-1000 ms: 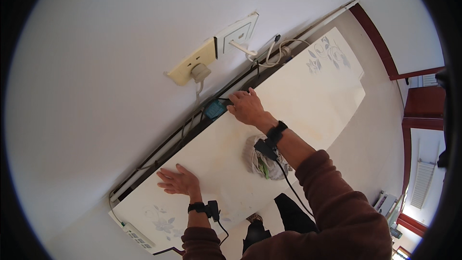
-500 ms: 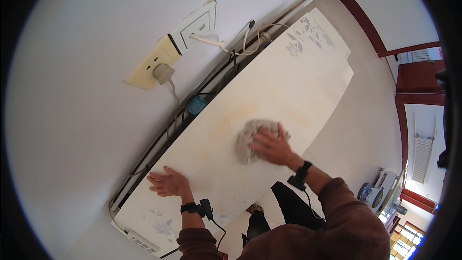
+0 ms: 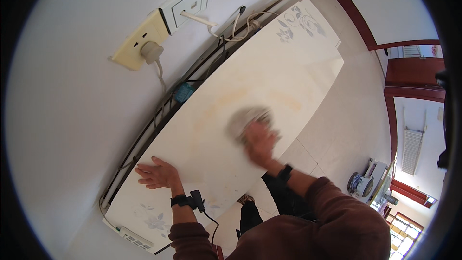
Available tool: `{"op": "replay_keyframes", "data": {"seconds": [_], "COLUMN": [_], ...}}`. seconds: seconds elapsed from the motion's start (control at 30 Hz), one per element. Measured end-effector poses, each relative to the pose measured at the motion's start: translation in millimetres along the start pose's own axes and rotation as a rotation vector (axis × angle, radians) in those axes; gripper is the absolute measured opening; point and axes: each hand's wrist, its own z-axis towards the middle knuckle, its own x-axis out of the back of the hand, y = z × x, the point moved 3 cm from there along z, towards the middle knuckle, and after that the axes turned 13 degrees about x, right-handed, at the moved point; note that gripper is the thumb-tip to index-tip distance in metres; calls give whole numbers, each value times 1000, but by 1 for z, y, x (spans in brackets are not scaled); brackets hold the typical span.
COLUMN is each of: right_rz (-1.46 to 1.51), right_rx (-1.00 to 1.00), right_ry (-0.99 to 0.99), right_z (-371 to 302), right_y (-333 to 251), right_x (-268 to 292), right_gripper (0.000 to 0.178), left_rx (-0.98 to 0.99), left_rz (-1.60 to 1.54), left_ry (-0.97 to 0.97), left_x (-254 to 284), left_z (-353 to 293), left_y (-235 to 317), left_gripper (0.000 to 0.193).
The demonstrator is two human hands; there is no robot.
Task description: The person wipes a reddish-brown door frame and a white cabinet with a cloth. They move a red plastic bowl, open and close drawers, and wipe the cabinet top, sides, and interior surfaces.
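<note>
A long, cream-white cabinet top (image 3: pixel 298 67) with grey flower patterns at its ends runs slantwise against the wall. My right hand (image 3: pixel 261 145) presses a bunched greyish cloth (image 3: pixel 242 121) onto the middle of the top; hand and cloth are smeared by motion, and the fingertips are partly hidden. Faint yellowish stains (image 3: pixel 231 95) show on the surface around the cloth. Toward the near left end, my left hand (image 3: pixel 158 174) rests on the top with its fingers spread and nothing in it.
Cables and a blue-green box (image 3: pixel 184 92) sit in the gap behind the cabinet. A plug is in the yellowish wall socket (image 3: pixel 141 40), beside a white socket plate (image 3: pixel 185 6). A white power strip (image 3: pixel 136 238) lies at the left end. Tiled floor (image 3: pixel 332 120) lies on the right.
The cloth under my right hand has shifted slightly across the top, and my right forearm has turned. My left hand stays on the surface. The whole view has shifted a little.
</note>
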Motion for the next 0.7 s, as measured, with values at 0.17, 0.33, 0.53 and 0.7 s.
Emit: {"op": "replay_keyframes", "data": {"seconds": [0.17,0.33,0.53,0.7], "right_rz": [445,532,2,-30], "right_rx": [451,457,-189,-304], "right_ry": [-107,-314,94,90], "right_z": [-28,-50,-44,-59], "right_y": [-100,-3,208,128], "right_x": [25,7,10,-10], "right_gripper": [39,28,45,51], "left_rx": [-19,27,18,4], "left_rz": [-33,18,-63,-156], "left_ry": [28,9,-32,-71], "left_x": [4,-1,-2,2], "left_z": [0,2,4,2], "left_y": [1,1,1,3], "left_gripper": [71,70,74,66]}}
